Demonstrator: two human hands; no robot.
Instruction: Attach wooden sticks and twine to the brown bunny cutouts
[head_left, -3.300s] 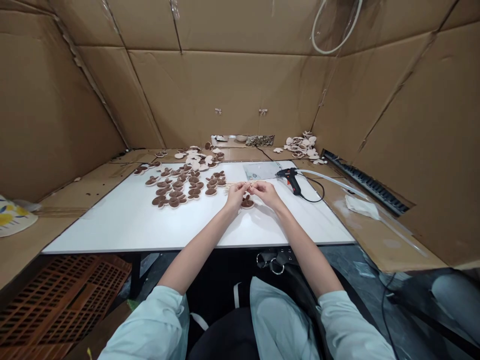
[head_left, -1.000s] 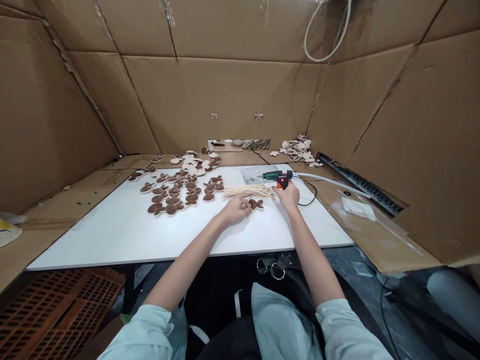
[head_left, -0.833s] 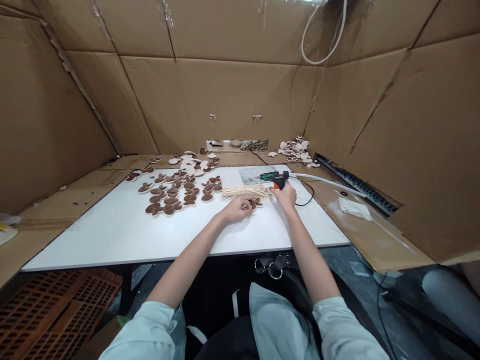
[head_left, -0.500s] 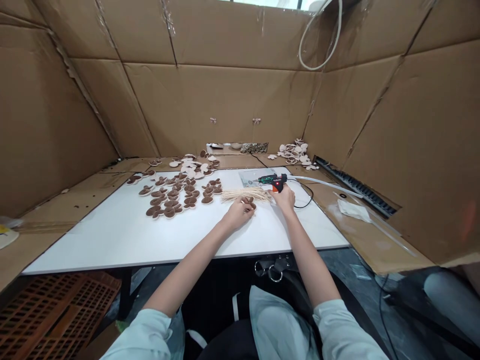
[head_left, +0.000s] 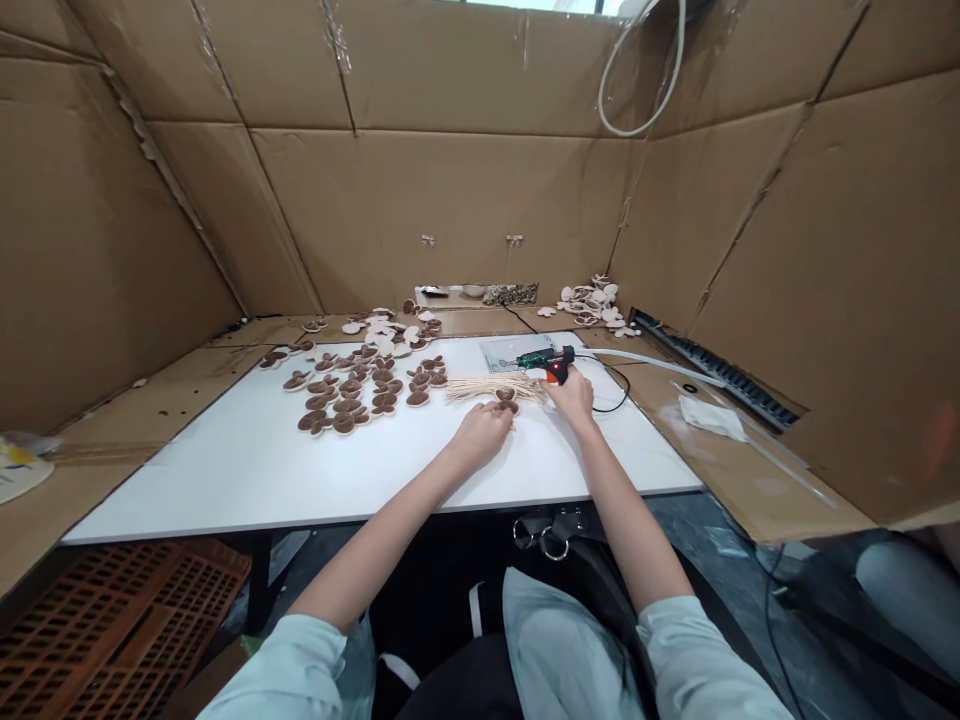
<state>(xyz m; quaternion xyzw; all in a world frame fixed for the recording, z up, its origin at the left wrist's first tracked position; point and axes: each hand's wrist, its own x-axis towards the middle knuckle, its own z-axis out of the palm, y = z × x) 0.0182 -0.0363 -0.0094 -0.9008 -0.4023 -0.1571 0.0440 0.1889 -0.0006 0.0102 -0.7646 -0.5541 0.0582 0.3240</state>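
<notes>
Between the fingers of my left hand (head_left: pixel 484 432) is a brown flower-shaped cutout (head_left: pixel 507 397) with a pale edge, held near the front of a bundle of thin pale sticks (head_left: pixel 480 388). My right hand (head_left: pixel 571 395) is wrapped round the grip of a glue gun (head_left: pixel 546 361), dark with an orange trigger. Its nozzle points left, over the far side of the sticks. A long white glue stick (head_left: pixel 652 366) runs from the gun's back to the right. Left of the sticks, several matching brown cutouts (head_left: pixel 349 390) lie in rows on the white board (head_left: pixel 247 470).
Pale and brown cutouts (head_left: pixel 386 332) are heaped at the board's back edge, with another pile (head_left: pixel 592 300) at the back right. Cardboard walls (head_left: pixel 480 190) enclose the table. A black cable (head_left: pixel 626 385) loops behind the gun. A white cloth (head_left: pixel 711 417) lies on the right.
My left hand has turned the brown cutout so that more of it shows. My right hand keeps the glue gun in nearly the same place. The whole view has shifted slightly.
</notes>
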